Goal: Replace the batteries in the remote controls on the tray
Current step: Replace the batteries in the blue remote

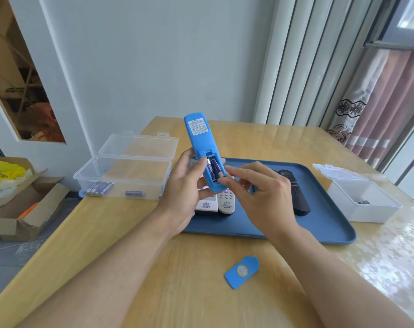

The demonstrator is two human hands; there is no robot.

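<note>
My left hand (184,185) holds a blue remote (197,138) upright above the tray, back side toward me, with its battery bay open. Two dark blue batteries (213,170) sit in the bay. My right hand (260,192) pinches the lower end of the right battery with thumb and forefinger. The blue battery cover (242,272) lies on the table near me. On the dark blue tray (319,223) lie a white remote (207,205), a beige remote (227,202) and a black remote (296,190).
A clear open box (130,166) at the left holds several blue batteries (99,188). A small white open box (364,197) at the right has a few batteries inside. A cardboard box (23,204) sits on the floor to the left. The wall and curtains stand behind the wooden table.
</note>
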